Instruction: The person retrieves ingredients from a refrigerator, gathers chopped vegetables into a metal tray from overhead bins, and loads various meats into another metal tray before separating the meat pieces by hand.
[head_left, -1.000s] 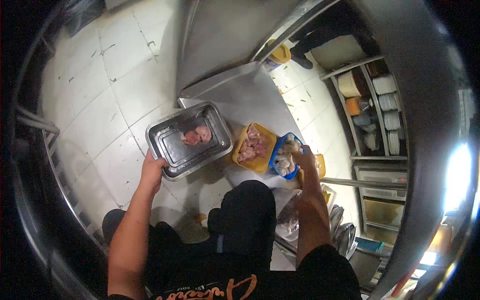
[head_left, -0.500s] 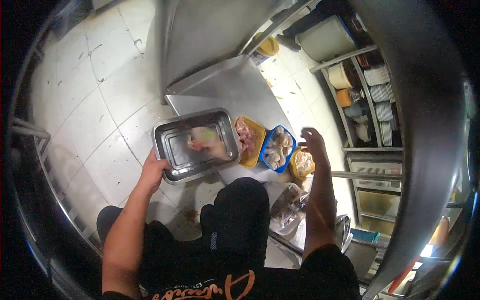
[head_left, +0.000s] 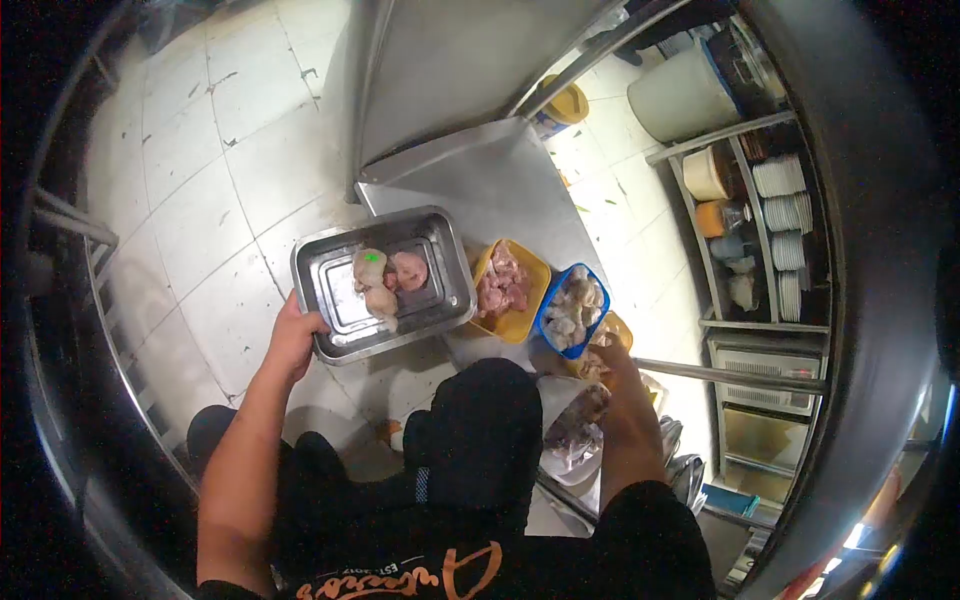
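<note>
The left hand (head_left: 295, 338) grips the near left corner of the metal tray (head_left: 385, 285), its fingers under the rim hidden. Inside, beyond and right of that hand, lie pieces of raw meat (head_left: 382, 285), one with a green mark. Between the hands, on the metal bench (head_left: 480, 180), a yellow container (head_left: 512, 290) of pink meat sits just beside the tray, then a blue container (head_left: 573, 312) of pale pieces. The right hand (head_left: 612, 362) is at a second yellow container (head_left: 617, 328), partly covering it; whether its fingers hold anything I cannot tell. Nearer the body, a plastic bag (head_left: 575, 430) has indistinct contents.
</note>
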